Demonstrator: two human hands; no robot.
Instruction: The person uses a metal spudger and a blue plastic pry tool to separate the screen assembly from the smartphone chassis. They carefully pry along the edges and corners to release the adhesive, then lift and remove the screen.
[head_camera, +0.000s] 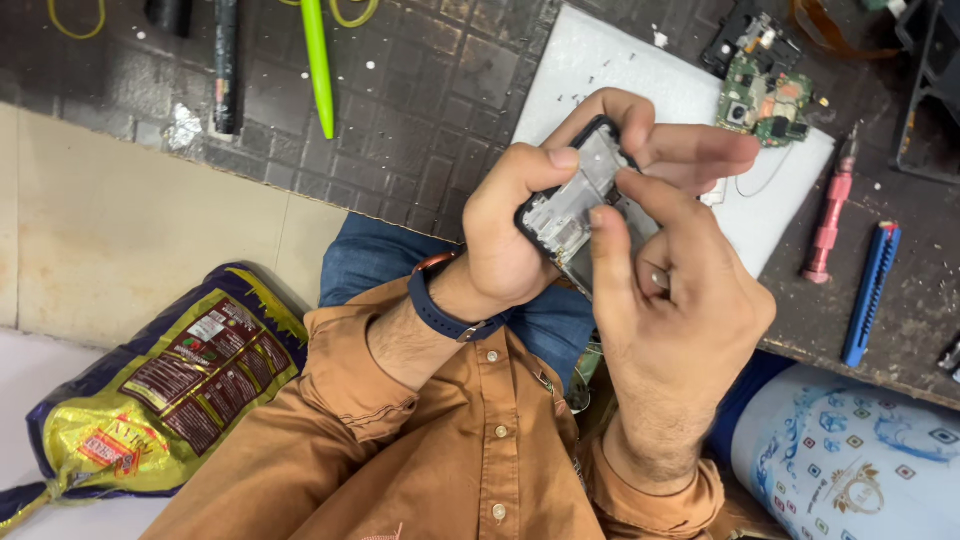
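Above workbench (420, 110), phone frame (580, 195) between hands

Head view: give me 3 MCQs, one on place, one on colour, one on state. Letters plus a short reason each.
1. Where does the green circuit board lie?
A. On the white mat
B. On the floor
C. In the left hand

2. What colour is the screwdriver right of the mat?
A. Green
B. Pink
C. Black

3. How is the opened phone frame held?
A. Flat on the mat, untouched
B. Raised off the bench in both hands
C. By one hand only

Answers:
1 A, the board rests at the mat's far right corner.
2 B, its handle is pink, beside the blue tool.
3 B, the left hand grips its edge and the right hand puts fingertips on its inside.
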